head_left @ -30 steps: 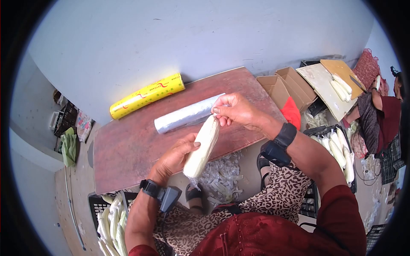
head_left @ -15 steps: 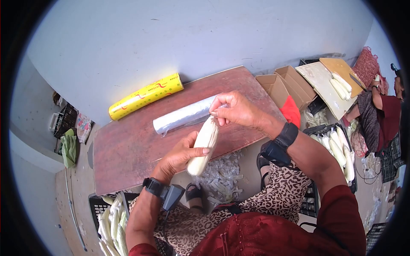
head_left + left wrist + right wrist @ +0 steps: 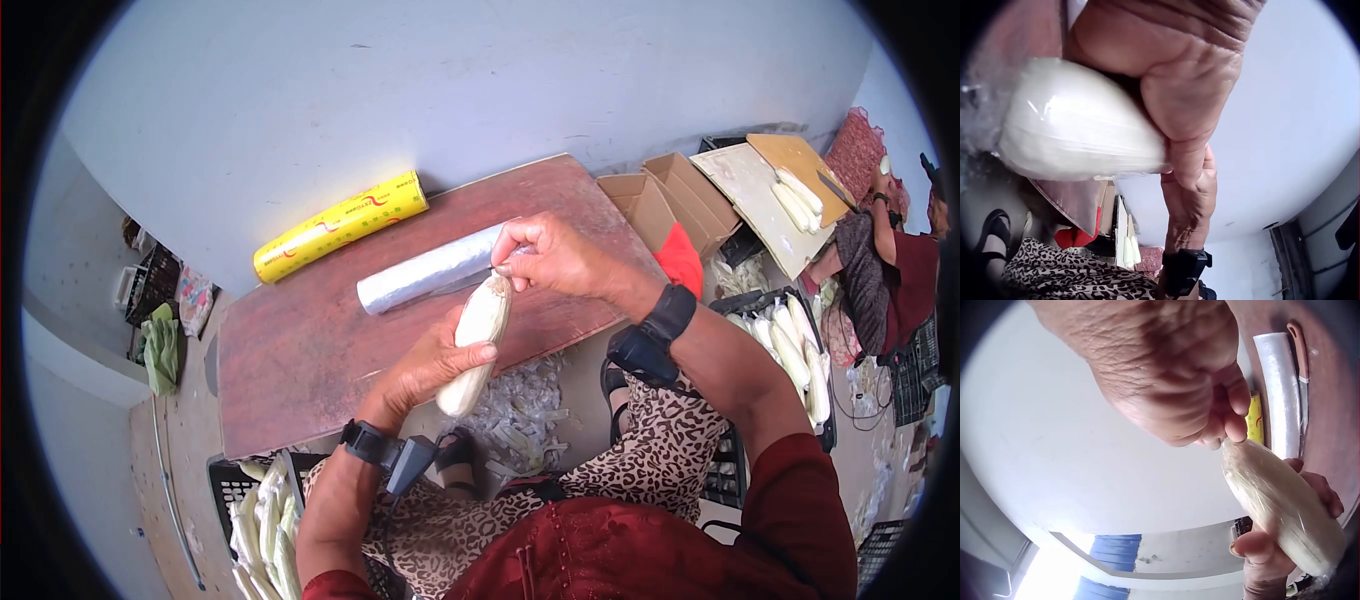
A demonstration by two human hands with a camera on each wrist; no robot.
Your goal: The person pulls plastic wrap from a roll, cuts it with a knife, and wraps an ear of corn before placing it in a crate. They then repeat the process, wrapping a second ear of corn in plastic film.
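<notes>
While the cob (image 3: 484, 318) is gripped by the left hand (image 3: 430, 362) and its tip pinched by the right hand (image 3: 562, 264), film (image 3: 1249, 467) is best tightened gently.

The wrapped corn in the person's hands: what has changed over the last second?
The left hand has shifted its grip on the wrapped corn: its thumb now reaches farther right across it. The corn seems turned a little. The right hand still pinches its top end; the yellow roll and clear film roll stayed put.

Yellow roll (image 3: 340, 226) with red markings
</notes>
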